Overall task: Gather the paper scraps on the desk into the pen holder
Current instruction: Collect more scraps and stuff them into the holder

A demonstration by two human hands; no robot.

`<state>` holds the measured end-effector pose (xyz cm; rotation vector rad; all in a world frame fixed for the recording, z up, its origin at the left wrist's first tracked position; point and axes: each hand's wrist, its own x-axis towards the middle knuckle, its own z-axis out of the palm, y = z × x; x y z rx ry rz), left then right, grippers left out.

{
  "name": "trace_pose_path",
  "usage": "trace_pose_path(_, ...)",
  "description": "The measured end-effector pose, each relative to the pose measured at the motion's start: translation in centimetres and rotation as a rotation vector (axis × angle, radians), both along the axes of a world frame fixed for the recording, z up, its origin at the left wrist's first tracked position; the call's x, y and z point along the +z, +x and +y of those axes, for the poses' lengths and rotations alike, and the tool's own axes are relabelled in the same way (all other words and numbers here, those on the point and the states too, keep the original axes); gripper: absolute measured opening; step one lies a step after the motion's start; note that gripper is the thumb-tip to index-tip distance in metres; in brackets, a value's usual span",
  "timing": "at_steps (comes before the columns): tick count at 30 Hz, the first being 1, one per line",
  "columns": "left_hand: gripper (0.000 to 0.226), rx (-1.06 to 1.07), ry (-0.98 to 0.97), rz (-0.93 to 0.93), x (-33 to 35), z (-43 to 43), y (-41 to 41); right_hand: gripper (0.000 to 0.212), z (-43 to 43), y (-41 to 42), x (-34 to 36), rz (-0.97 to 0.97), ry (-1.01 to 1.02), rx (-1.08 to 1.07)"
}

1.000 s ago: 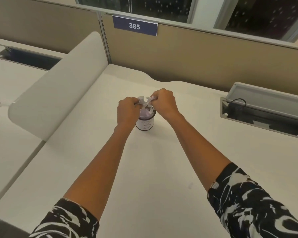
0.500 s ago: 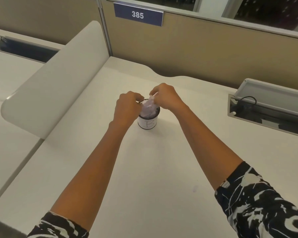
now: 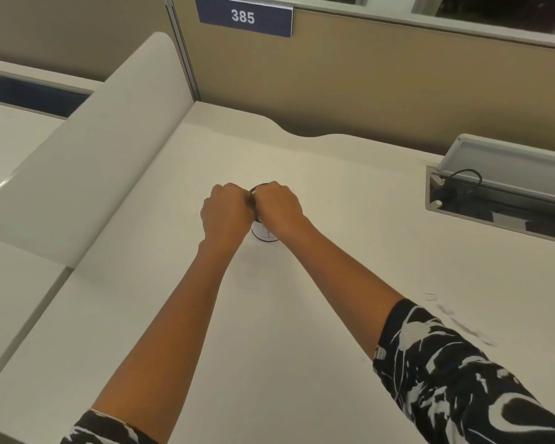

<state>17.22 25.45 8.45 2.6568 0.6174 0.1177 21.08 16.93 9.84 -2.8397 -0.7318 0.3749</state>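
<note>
White pen holder (image 3: 265,233) stands upright; left hand (image 3: 226,213) and right hand (image 3: 279,208) curl over its mouth — clutching what, cannot tell.

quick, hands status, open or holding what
left hand: curled over the pen holder, grip hidden, cannot tell
right hand: curled there too, cannot tell

Your desk (image 3: 269,331) is a pale cream top with a wavy cut along its back edge. The pen holder (image 3: 265,234) stands upright on it near the middle; it is a white cylinder with a dark rim, and only its lower wall shows. A white, round-cornered divider panel (image 3: 87,161) rises along your left edge. A recessed cable box (image 3: 494,216) sits at your far right, its lid (image 3: 510,161) raised and a black cable (image 3: 463,179) looped inside. A few pale flecks (image 3: 452,312) lie at the near right, too blurred to identify.
</note>
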Motion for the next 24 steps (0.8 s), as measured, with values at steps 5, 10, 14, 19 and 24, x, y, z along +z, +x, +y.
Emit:
trace_pose_path(5, 0.026, 0.019, 0.004, 0.001, -0.1, 0.0, 0.7, 0.009, -0.1, 1.1, -0.5, 0.036, -0.003, 0.041)
trace_pose_path(10, 0.019, 0.053, -0.093, -0.030, -0.3, 0.2, 1.0, 0.011, -1.3, 2.9, 2.3, 0.193, 0.035, 0.049)
trace_pose_path(14, 0.007, 0.088, -0.209, -0.112, -0.7, 0.5, 1.2, 0.031, -3.4, 5.4, 4.8, 0.245, 0.225, -0.028)
trace_pose_path(19, 0.014, 0.156, -0.367, -0.351, -1.6, 1.6, 1.5, 0.032, -5.9, 8.9, 3.4, 0.139, 0.388, -0.139)
trace_pose_path(24, 0.035, 0.068, -0.362, -0.259, -5.3, 3.8, 1.6, 0.029, -6.8, 10.1, -3.4, 0.161, 0.150, 0.078)
